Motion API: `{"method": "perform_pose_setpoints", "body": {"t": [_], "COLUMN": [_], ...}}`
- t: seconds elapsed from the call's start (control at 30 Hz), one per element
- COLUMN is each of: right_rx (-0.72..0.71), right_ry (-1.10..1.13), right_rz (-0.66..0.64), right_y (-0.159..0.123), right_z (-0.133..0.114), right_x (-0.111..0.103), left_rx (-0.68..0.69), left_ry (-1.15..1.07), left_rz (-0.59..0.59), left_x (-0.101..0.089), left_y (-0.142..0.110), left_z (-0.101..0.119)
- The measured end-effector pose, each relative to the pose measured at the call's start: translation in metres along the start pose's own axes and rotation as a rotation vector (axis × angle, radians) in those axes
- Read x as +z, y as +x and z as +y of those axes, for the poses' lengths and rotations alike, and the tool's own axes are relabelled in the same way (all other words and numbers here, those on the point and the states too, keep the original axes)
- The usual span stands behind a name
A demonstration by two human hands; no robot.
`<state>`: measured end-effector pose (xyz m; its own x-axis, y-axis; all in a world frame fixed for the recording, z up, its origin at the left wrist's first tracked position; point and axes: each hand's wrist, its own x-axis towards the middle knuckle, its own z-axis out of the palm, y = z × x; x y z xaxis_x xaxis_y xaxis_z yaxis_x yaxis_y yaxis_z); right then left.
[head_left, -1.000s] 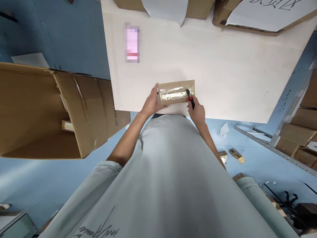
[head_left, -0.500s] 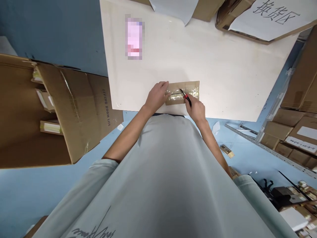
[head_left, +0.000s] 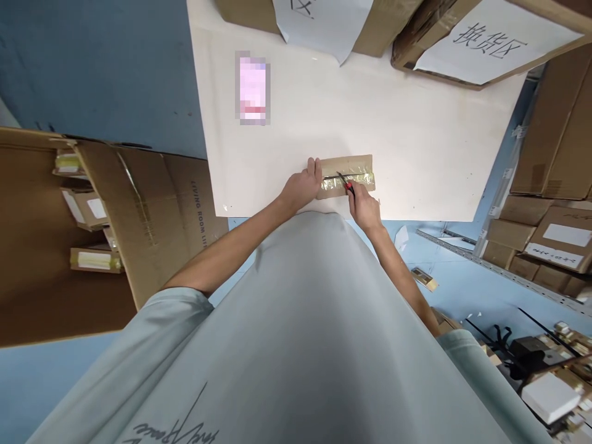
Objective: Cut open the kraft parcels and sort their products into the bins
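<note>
A small flat cardboard box (head_left: 335, 165) with shiny clear tape over its middle lies near the front edge of the white table (head_left: 416, 142). A dark slit or seam runs lengthwise along the taped face. My left hand (head_left: 303, 186) grips the box's left end, its fingers closed over the edge. In my right hand (head_left: 365, 206) is a utility knife (head_left: 348, 185) with a red and black handle, the fingers wrapped round it. The dark blade rests at the seam, near the middle of the box; how deep its tip goes cannot be made out.
A blurred-out pinkish rectangle (head_left: 252, 88) lies at the table's left. Cardboard boxes with paper sheets (head_left: 493, 40) stand along the far edge. To the left, a large open carton (head_left: 171, 209) holds several small boxes. Stacked cartons (head_left: 555, 234) line the right side.
My left hand has shifted its grip at the box's left end, its fingers now more upright. The knife stays at the seam with little movement. The camera view has tilted slightly.
</note>
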<state>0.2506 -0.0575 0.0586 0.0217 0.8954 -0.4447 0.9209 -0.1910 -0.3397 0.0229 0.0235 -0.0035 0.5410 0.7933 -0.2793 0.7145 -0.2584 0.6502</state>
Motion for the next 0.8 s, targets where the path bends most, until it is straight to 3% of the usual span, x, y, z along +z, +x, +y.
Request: {"method": "perform_pose_setpoints", "body": {"t": [0.13,0.3,0.43,0.63,0.8], "right_rx": [0.024,0.025,0.011,0.338,0.499], "right_ry": [0.053,0.066,0.103,0.149,0.099], "right_rz": [0.006,0.019,0.063,0.305,0.130], "right_y": [-0.004,-0.007,-0.009,0.012,0.037], "right_z": [0.001,-0.002,0.005,0.054,0.102], "right_x": [0.008,0.009,0.000,-0.015,-0.009], "left_rx": [0.031,0.140,0.143,0.057,0.008], "left_ry": [0.087,0.083,0.047,0.064,0.042], "left_rz": [-0.088,-0.158,-0.166,-0.103,-0.076], "left_x": [-0.019,-0.043,-0.048,-0.034,-0.024], "left_y": [0.001,0.008,0.012,0.003,-0.006], "left_z": [0.008,-0.002,-0.007,0.006,0.015]}}
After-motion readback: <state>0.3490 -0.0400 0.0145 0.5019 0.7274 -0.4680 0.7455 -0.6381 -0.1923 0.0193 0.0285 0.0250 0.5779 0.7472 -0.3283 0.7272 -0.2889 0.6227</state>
